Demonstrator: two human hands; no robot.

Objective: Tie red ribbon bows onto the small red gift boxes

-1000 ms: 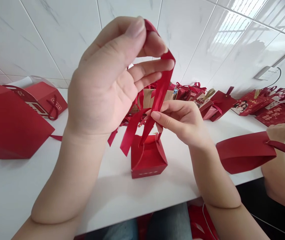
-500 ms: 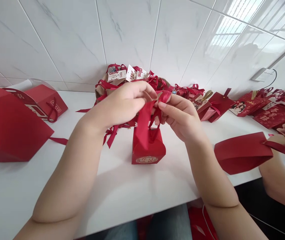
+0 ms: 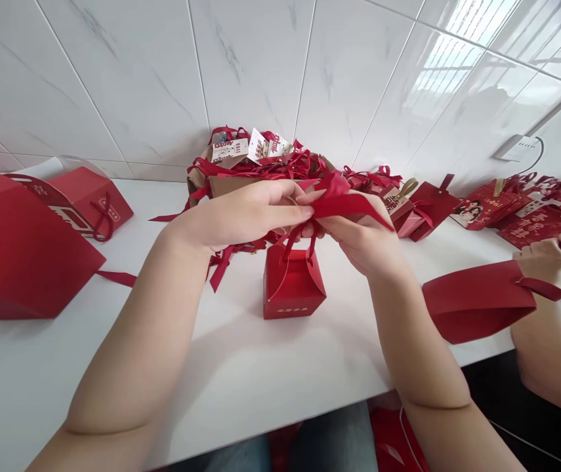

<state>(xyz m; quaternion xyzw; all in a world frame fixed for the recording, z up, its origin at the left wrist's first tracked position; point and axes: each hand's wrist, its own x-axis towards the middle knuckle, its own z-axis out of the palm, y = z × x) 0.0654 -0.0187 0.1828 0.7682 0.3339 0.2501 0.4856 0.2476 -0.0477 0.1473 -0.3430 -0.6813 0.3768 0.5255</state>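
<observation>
A wall of white, grey-veined tiles [image 3: 250, 72] backs a white desk [image 3: 260, 373]; I inspect both from my remote post through the head camera. At the middle of the desk stands a small red box [image 3: 294, 298], upright, with faint pale lettering low on its near side. Between its curved flaps I see a red inner surface; whether anything lies inside I cannot tell.

Red ribbon [image 3: 352, 204] rises from the box top into both hands. The left hand [image 3: 260, 210] is closed, thumb and fingers pinching the ribbon just above the box. The right hand [image 3: 366, 239] is closed on the same ribbon, its fingertips partly hidden; a loose end lies across it.

Behind the hands, against the wall, I record a brown carton [image 3: 228, 187] filled with red ribbons and white printed tags [image 3: 231, 151]. To the left stand a large red box [image 3: 24, 255] and, behind it, a red bag [image 3: 96, 196] with a cord handle. At right lies a red pouch [image 3: 477, 298], contents not visible. Beyond it are a co-worker's hands [image 3: 546, 261], near a row of printed gift bags [image 3: 533, 223].
</observation>
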